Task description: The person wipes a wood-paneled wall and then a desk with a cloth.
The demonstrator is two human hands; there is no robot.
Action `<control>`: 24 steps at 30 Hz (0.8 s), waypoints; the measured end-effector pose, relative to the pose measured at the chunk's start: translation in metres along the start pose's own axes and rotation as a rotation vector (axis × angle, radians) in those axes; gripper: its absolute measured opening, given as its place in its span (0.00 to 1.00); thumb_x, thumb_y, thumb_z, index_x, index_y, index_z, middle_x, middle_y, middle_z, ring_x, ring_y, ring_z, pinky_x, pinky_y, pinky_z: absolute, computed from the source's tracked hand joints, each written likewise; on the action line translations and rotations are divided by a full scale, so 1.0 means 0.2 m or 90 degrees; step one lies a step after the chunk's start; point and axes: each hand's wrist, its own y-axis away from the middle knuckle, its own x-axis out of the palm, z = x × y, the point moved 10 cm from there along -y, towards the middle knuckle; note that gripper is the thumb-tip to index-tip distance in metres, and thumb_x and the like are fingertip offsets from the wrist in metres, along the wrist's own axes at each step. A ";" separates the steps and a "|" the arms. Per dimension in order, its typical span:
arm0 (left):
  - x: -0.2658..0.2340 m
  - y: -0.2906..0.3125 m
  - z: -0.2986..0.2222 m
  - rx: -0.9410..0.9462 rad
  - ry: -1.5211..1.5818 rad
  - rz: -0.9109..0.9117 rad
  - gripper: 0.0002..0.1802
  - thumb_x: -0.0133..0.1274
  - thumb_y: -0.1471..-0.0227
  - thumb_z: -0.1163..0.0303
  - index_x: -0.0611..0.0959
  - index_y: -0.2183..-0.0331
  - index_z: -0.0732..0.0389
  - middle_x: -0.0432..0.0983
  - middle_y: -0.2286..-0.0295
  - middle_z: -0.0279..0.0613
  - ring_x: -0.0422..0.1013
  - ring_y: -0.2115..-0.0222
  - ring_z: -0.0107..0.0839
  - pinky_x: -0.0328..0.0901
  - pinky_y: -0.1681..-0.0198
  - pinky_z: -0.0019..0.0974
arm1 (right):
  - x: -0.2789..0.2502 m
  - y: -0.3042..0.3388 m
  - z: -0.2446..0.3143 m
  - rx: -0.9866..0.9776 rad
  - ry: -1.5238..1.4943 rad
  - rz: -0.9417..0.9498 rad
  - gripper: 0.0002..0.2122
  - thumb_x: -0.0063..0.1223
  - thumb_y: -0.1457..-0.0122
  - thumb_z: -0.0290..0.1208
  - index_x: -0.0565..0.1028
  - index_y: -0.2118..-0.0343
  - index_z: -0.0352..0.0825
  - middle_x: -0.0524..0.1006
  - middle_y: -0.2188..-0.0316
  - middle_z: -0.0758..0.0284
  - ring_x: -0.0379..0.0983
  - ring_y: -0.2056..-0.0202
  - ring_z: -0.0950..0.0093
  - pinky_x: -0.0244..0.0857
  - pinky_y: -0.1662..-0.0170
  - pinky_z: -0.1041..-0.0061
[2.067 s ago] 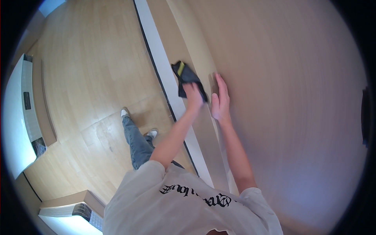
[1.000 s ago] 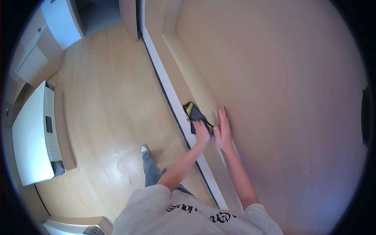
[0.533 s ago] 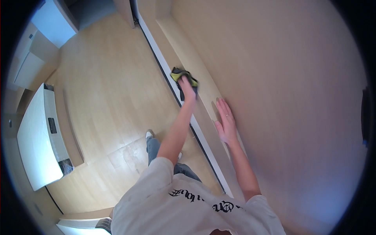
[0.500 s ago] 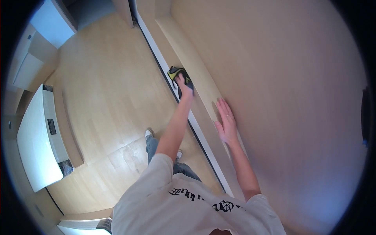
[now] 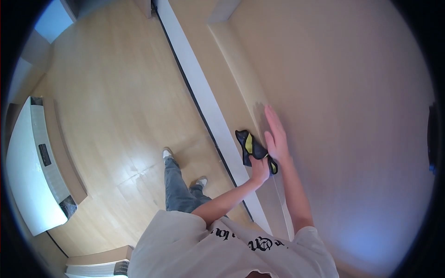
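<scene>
My left hand (image 5: 260, 170) grips a crumpled black cloth with yellow-green patches (image 5: 257, 150). It presses the cloth on a light wood ledge (image 5: 218, 74), close to where the ledge meets a tall wood-coloured panel (image 5: 343, 102). My right hand (image 5: 277, 139) lies against that panel just right of the cloth, its fingers stretched out and holding nothing. The two hands are close together, with the cloth's right end beside my right wrist.
A white strip (image 5: 199, 88) with a dark edge runs along the ledge's left side. Below is a wood floor (image 5: 116, 92), where my legs and white shoes show. A white-topped, wrapped piece (image 5: 34, 171) stands at left, another (image 5: 95, 268) at lower left.
My left hand has drawn the cloth back along the ledge, toward my body and to the right. My right hand stays against the panel, shifted slightly in view. The view has turned a little.
</scene>
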 end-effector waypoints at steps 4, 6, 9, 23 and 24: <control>-0.15 -0.37 -0.11 -0.131 0.076 -0.089 0.26 0.36 0.37 0.58 0.69 0.50 0.71 0.62 0.50 0.65 0.57 0.46 0.55 0.48 0.40 0.45 | 0.05 -0.14 -0.15 0.016 -0.059 -0.034 0.28 0.39 0.42 0.33 0.58 0.37 0.31 0.57 0.36 0.54 0.51 0.35 0.56 0.43 0.33 0.63; -0.36 -0.80 0.05 -0.102 0.043 -0.286 0.25 0.38 0.39 0.61 0.70 0.56 0.77 0.65 0.55 0.72 0.60 0.49 0.58 0.51 0.43 0.53 | 0.17 -0.18 -0.09 -0.020 0.116 0.012 0.29 0.40 0.44 0.31 0.57 0.37 0.31 0.57 0.36 0.54 0.50 0.35 0.56 0.43 0.33 0.62; -0.57 -1.29 0.11 -0.099 0.285 -0.302 0.26 0.40 0.40 0.57 0.71 0.58 0.76 0.67 0.55 0.67 0.62 0.51 0.54 0.56 0.48 0.47 | 0.17 -0.22 -0.04 -0.010 0.167 0.033 0.31 0.42 0.47 0.30 0.58 0.37 0.30 0.58 0.37 0.55 0.52 0.35 0.57 0.46 0.34 0.61; -0.16 -0.57 -0.10 -0.043 0.029 -0.071 0.23 0.41 0.42 0.66 0.68 0.52 0.76 0.61 0.50 0.68 0.56 0.48 0.57 0.47 0.42 0.50 | 0.07 -0.17 -0.09 0.043 0.022 -0.085 0.29 0.35 0.50 0.27 0.64 0.41 0.30 0.66 0.41 0.53 0.59 0.39 0.55 0.48 0.35 0.63; -0.27 -0.73 -0.02 -0.021 -0.009 -0.182 0.21 0.41 0.40 0.64 0.71 0.56 0.76 0.66 0.56 0.67 0.61 0.54 0.59 0.51 0.46 0.52 | 0.09 -0.20 -0.06 0.033 0.020 -0.073 0.29 0.35 0.50 0.27 0.64 0.41 0.30 0.66 0.41 0.53 0.59 0.39 0.55 0.48 0.35 0.63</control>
